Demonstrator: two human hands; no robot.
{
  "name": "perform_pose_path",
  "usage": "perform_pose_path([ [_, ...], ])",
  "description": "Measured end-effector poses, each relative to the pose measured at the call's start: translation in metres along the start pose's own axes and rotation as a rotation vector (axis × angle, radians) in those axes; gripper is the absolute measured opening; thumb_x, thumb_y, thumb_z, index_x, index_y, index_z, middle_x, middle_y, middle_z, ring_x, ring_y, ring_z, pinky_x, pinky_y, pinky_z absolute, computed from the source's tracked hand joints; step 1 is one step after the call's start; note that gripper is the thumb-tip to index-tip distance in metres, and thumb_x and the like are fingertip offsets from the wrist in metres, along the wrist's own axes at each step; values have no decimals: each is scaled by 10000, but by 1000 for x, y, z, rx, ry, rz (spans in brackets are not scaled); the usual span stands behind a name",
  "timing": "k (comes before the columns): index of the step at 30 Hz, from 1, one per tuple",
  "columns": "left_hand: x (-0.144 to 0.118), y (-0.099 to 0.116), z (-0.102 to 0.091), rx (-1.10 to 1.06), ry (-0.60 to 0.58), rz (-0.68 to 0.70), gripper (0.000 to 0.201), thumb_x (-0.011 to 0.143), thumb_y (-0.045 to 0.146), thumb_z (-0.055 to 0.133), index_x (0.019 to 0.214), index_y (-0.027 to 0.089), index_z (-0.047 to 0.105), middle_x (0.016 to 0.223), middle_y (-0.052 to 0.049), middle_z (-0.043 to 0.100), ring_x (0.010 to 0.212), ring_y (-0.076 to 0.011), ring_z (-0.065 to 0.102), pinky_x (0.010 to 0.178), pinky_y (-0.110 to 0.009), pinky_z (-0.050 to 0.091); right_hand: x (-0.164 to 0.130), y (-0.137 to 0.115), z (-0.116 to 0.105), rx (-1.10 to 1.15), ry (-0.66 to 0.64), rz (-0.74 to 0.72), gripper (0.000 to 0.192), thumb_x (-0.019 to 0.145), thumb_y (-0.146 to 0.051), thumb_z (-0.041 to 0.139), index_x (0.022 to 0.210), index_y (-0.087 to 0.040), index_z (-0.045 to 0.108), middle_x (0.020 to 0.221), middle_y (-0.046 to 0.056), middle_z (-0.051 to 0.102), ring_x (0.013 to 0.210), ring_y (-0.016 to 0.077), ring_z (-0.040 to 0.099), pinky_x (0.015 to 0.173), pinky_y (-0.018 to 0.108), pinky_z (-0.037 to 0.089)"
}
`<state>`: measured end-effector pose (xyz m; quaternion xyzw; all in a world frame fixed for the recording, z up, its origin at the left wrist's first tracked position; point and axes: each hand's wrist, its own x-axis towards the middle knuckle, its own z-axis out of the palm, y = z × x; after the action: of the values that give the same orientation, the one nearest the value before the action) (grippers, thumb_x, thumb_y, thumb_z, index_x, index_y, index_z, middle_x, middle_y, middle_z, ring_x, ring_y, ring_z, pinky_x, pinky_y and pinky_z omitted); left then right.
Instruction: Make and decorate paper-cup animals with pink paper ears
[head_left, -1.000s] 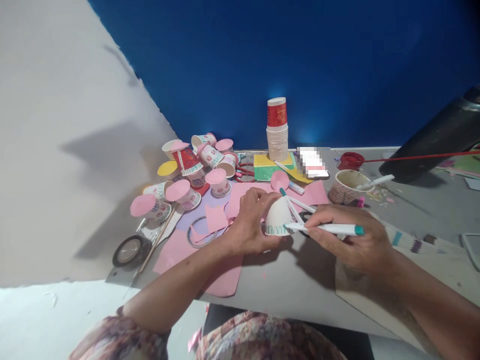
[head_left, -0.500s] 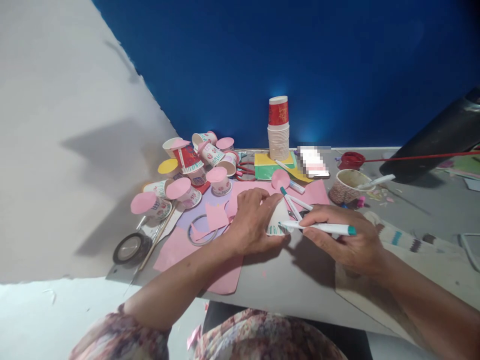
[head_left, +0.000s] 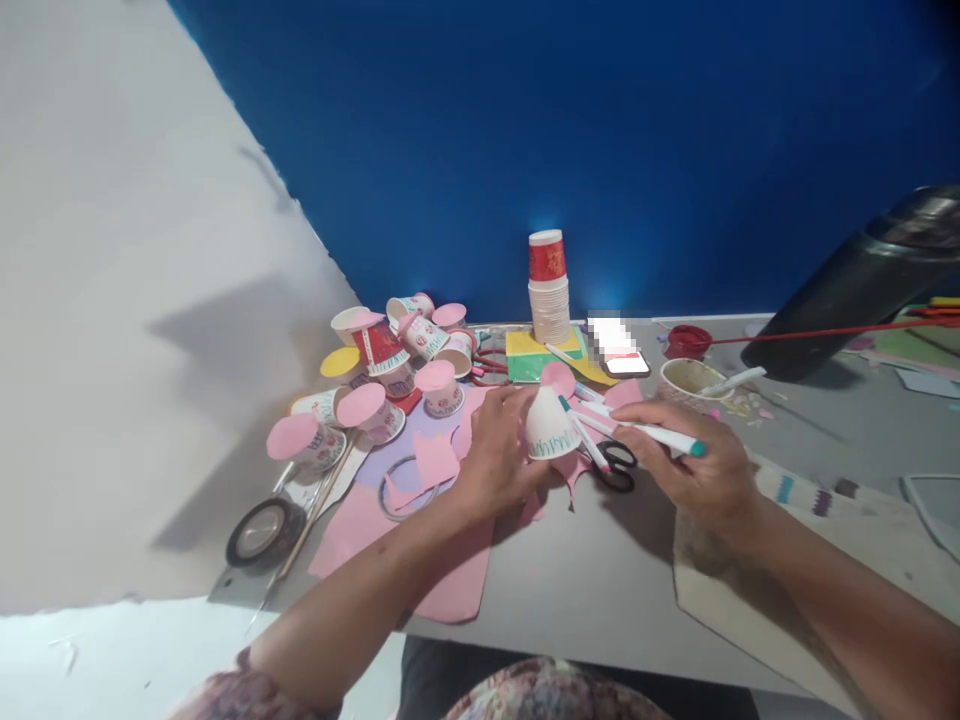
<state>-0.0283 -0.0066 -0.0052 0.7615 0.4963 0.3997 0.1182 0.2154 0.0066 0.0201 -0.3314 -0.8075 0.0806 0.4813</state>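
Observation:
My left hand is closed around a white paper cup, held upside down, with green grass-like strokes near its rim. In my right hand is a white marker with a green back end, its tip pointing left and apart from the cup. A second marker with a green end lies just right of the cup, close to black-handled scissors. Pink paper scraps lie under and beside the cup. Several decorated cups topped with pink discs stand at the left.
A stack of paper cups stands at the back beside a phone. Black tape lies at the left edge. At right are a patterned cup, a black bottle and a beige cloth.
The marker in my right hand has lifted off the cup. The cup has turned in my left hand, showing more green strokes, and the scissors show more. The camera view has shifted upward.

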Motion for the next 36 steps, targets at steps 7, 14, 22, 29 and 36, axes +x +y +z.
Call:
perform_pose_path([
  [7, 15, -4, -6, -884, 181, -402, 718, 708, 192, 814, 1351, 279, 506, 1457, -95, 570, 1377, -303, 539, 1108, -455, 463, -7, 16, 11, -137, -340, -102, 425, 888, -54, 534, 1240, -243, 679, 1157, 116, 746, 1065, 273, 722, 859, 409, 607],
  [14, 17, -7, -11, -1325, 134, -581, 691, 600, 197, 943, 1226, 232, 655, 1210, -63, 728, 1201, -263, 669, 1124, -414, 471, -15, -2, 15, -64, -693, -96, 422, 831, -48, 562, 1162, -254, 724, 1207, 119, 717, 1074, 272, 697, 860, 412, 609],
  [22, 12, -11, -18, -1512, -118, -533, 725, 632, 328, 962, 1282, 223, 656, 1293, -123, 728, 1369, -342, 581, 1157, -517, 436, -21, -1, 31, -27, -609, -46, 231, 939, -167, 564, 1074, -240, 737, 1204, 116, 725, 1090, 280, 692, 889, 437, 591],
  [29, 6, -5, -14, -1412, -215, -550, 709, 691, 481, 878, 1314, 231, 651, 1453, -157, 644, 1429, -408, 515, 1139, -594, 435, -13, 9, 25, 137, -269, 404, 748, 807, -432, 802, 1475, -256, 514, 1366, 143, 646, 1040, 276, 694, 787, 399, 622],
  [36, 5, 13, -4, -1283, -324, -541, 928, 595, 481, 947, 1409, 226, 582, 1341, -164, 680, 1278, -398, 623, 1064, -546, 489, -15, 5, 32, 356, -271, 426, 983, 712, -627, 851, 1533, -261, 453, 1496, 167, 553, 1237, 337, 623, 924, 464, 588],
])
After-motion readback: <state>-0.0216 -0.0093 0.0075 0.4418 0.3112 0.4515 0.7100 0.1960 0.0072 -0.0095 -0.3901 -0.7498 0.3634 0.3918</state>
